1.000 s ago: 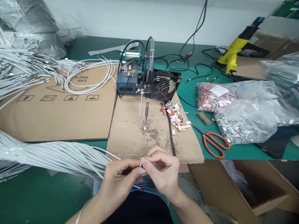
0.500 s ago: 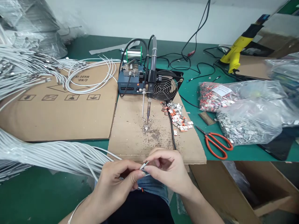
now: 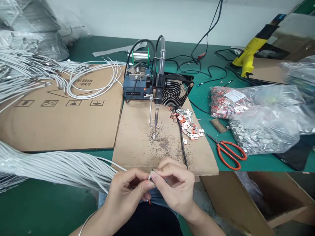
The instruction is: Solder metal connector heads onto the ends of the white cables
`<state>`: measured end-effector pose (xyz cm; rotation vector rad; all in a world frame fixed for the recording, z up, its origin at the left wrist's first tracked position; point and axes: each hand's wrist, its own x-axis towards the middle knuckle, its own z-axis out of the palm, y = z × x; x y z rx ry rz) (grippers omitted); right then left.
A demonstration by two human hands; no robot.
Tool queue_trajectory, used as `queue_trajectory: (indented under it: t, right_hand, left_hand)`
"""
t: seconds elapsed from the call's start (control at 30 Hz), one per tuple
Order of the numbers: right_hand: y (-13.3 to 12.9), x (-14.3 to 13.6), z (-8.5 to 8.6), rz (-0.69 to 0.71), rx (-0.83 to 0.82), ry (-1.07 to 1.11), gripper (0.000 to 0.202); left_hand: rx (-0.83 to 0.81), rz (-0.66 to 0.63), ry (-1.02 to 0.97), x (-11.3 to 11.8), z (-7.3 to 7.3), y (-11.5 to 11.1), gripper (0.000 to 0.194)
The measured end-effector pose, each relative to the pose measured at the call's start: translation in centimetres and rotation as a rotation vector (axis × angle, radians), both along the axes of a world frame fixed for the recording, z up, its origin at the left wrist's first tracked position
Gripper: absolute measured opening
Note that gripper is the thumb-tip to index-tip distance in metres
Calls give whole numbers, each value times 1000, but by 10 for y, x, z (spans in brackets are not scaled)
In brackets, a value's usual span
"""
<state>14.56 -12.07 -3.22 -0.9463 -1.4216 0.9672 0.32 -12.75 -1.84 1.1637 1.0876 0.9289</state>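
My left hand [image 3: 131,188] is closed in a pinch round a white cable [image 3: 149,177] near its end. The thumb and forefinger of my right hand [image 3: 174,186] close on that cable's tip, so its wires are mostly covered. Below my left fingers pokes out a second end with orange-red wire [image 3: 149,202]. Both hands are in front of the cardboard's near edge, over my lap. Beyond them a soldering iron [image 3: 159,78] stands clamped tip-down beside a thin bent feed tube [image 3: 150,113].
A thick bundle of white cables [image 3: 66,167] lies to the left. On the cardboard [image 3: 133,144] is a pile of small connectors [image 3: 188,124] near a fan [image 3: 174,91]. Orange-handled scissors [image 3: 230,154], bags of metal parts [image 3: 263,131] and a yellow heat gun [image 3: 253,49] lie right.
My right thumb and fingers have moved over the cable's tip, covering wires that showed before. The left hand keeps its pinch. The view has shifted slightly.
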Motion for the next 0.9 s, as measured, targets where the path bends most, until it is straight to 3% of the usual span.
queue_trajectory:
  t: [0.13, 0.2, 0.27, 0.37, 0.53, 0.73, 0.9]
  right_hand:
    - [6, 7, 6, 96, -95, 33, 17]
    - [11, 11, 9, 153, -137, 83, 19]
    - [15, 12, 10, 171, -187, 268, 20]
    - [18, 10, 9, 83, -259, 575, 22]
    - [16, 6, 6, 59, -281, 210, 9]
    - [22, 12, 9, 119, -226, 60, 7]
    - [21, 7, 5, 43, 2, 16, 12]
  left_hand:
    - [79, -20, 35, -2, 1, 1, 11]
    - [30, -40, -10, -4, 0, 2, 12]
    - [-69, -52, -120, -5, -2, 3, 12]
    - [-167, 30, -220, -5, -5, 5, 15]
    - [-161, 48, -272, -4, -7, 10, 17]
    - [-118, 19, -225, -6, -7, 11, 14]
    - [-296, 31, -232, 0, 3, 15, 28]
